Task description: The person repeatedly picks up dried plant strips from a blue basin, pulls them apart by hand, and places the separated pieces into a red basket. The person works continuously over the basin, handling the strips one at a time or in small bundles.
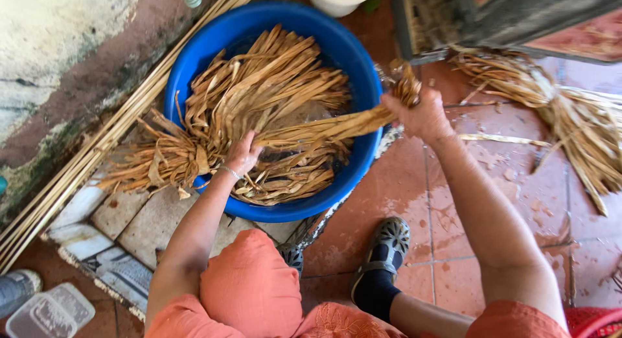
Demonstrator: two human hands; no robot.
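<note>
Together we grip one long bundle of dried tan leaf strips [324, 127] over the round blue plastic basin [359, 72]: left hand [243, 153] clamped near its middle, right hand [418, 114] closed on its end.

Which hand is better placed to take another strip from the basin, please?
Left. The left hand rests on the strips inside the basin; the right hand grips a bundle's end beyond the rim.

Sunlit terracotta tile floor [414, 202] beside a stained, weathered wall [58, 59].
</note>
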